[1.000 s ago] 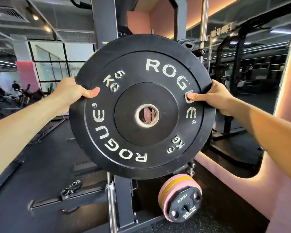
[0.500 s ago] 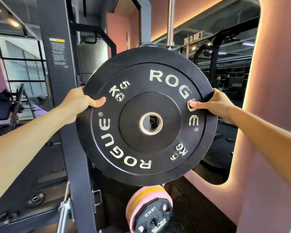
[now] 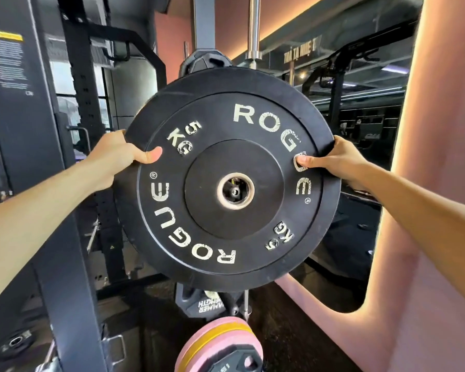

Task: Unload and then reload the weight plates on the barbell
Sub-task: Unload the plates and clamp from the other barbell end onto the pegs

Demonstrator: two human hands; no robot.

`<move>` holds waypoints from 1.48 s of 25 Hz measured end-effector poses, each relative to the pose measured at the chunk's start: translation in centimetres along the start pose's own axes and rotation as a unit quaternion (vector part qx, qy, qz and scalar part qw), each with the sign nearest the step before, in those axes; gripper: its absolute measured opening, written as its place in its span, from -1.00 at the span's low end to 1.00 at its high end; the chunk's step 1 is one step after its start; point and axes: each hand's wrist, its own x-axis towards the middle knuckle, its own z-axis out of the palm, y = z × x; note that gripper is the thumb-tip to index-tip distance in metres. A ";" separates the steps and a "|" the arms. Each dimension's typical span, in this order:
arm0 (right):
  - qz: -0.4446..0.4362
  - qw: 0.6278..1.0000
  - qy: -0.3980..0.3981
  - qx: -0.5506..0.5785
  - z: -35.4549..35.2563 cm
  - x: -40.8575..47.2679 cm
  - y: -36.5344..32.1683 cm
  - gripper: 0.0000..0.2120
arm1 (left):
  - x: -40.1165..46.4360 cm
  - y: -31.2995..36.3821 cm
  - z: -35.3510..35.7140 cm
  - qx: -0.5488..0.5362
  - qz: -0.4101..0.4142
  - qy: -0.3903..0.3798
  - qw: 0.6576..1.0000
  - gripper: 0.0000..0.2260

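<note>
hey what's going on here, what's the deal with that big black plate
A person is holding a black Rogue 5 kg bumper plate upright in front of them. The left hand grips its left edge and the right hand grips its right edge, thumbs on the face. Through the plate's centre hole the end of something metal shows, so the plate seems lined up with a bar or peg behind it. Whether it is already on is not clear. Lower down hangs a stack of pink and yellow plates.

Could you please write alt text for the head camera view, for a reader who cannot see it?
Two bare hands hold up a black 5 kg Rogue weight plate by its rim, the left hand and right hand each with a thumb on its face. Behind stand a dark rack upright and pink and yellow plates lower down.
</note>
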 end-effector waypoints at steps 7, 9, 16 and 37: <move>0.004 1.000 -0.026 0.012 0.8 8.6 4.9 -0.18 | 6.9 -2.7 4.0 0.017 -0.017 0.008 1.000 -0.69; 0.005 0.999 -0.036 0.018 1.1 10.9 6.6 -0.12 | 8.4 -3.5 5.0 0.018 -0.029 0.014 0.999 -0.65; -0.008 0.995 -0.091 0.048 3.6 17.7 11.6 -0.40 | 10.5 -6.3 8.1 0.024 -0.060 0.053 0.997 -0.70; -0.030 0.978 -0.189 0.087 12.9 31.2 22.3 -0.12 | 18.0 -13.3 11.7 0.061 -0.104 0.112 0.986 -0.66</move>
